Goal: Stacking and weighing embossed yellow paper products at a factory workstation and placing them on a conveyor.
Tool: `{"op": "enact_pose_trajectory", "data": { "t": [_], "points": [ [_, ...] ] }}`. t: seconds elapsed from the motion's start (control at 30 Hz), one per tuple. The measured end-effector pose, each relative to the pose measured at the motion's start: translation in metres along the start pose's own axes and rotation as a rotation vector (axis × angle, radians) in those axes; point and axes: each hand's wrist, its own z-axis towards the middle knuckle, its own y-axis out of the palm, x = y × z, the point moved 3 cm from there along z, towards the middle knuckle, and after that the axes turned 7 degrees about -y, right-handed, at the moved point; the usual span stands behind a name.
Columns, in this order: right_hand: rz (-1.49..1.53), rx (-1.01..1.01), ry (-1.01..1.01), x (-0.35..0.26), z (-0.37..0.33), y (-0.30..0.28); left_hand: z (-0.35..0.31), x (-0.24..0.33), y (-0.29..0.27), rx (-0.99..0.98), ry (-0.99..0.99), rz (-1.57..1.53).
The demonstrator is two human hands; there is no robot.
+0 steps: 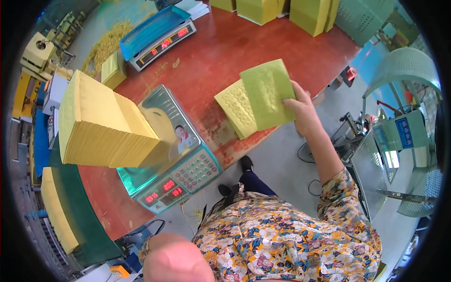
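Observation:
My right hand (303,110) grips a greenish-yellow rectangular paper sheet (268,94) by its right edge, thumb on top; whether more than one sheet is there I cannot tell. It partly covers a small pile of yellow paper with a wavy embossed pattern (236,105) at the table's near edge. My left hand (176,261) appears at the bottom as a blurred shape close to the camera, its fingers not distinguishable. To the left, a tall stack of yellow paper (105,129) leans on the metal pan of a digital scale (162,185) with red lit digits.
The red table (202,66) also bears a second scale with a blue tray (157,30), a small yellow paper block (113,70) and several tall yellow stacks (310,16) at the back. A green belt (89,230) carries yellow paper on the left. A perforated metal chair (404,70) stands right.

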Motion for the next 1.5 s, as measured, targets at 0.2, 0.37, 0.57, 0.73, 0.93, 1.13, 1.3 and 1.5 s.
{"op": "enact_pose_trajectory", "data": {
  "t": [0.2,0.37,0.57,0.73,0.93,1.13,1.3,1.5],
  "points": [
    [-0.146,-0.222,0.058,0.030,0.022,0.025,-0.013,-0.006,0.030,-0.202,-0.056,-0.120],
    [-0.300,-0.272,0.059,0.051,0.024,0.038,-0.017,0.005,0.023,-0.136,0.041,-0.063],
    [-0.852,-0.101,-0.334,0.068,0.024,0.028,-0.008,0.032,-0.003,-0.116,0.136,0.026],
    [-1.106,-0.018,-0.462,0.056,0.011,0.037,-0.005,0.084,-0.036,-0.154,0.042,0.159],
    [-0.950,-0.012,-0.759,0.021,-0.028,0.070,-0.007,0.118,-0.053,-0.181,0.028,0.102],
    [-0.639,-0.028,-0.755,-0.005,-0.070,0.120,-0.002,0.098,-0.055,-0.123,0.370,0.117],
    [-0.560,-0.046,-0.807,-0.021,-0.087,0.144,0.005,0.093,-0.072,-0.225,0.351,0.117],
    [-0.343,-0.179,-0.789,-0.028,-0.098,0.179,0.060,0.029,-0.149,-0.208,-0.115,1.007]
  ]
}}
